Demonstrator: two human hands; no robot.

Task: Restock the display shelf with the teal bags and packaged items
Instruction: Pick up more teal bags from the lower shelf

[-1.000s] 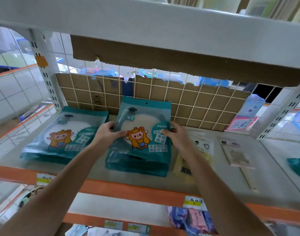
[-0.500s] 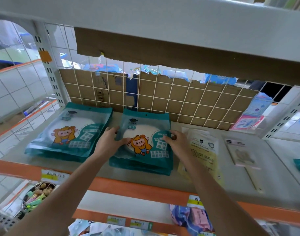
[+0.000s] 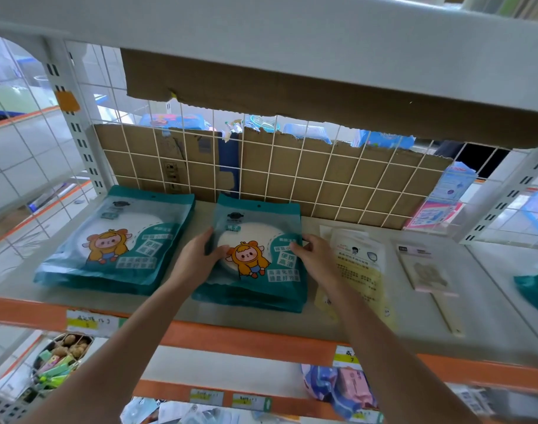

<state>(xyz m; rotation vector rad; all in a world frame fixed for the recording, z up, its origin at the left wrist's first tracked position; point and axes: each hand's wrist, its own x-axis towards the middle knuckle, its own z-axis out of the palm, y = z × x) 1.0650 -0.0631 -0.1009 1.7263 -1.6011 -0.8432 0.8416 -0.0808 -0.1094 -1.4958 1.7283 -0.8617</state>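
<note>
Head camera: both hands hold the top teal bag (image 3: 258, 240) of the middle stack (image 3: 249, 296), which lies flat on the grey shelf (image 3: 491, 301). The left hand (image 3: 197, 261) grips the bag's left edge, thumb on the front beside the cartoon figure. The right hand (image 3: 318, 258) pinches its right edge with curled fingers. A second stack of teal bags (image 3: 115, 243) lies just to the left, and a yellow packet (image 3: 358, 270) just to the right, partly under the right wrist.
</note>
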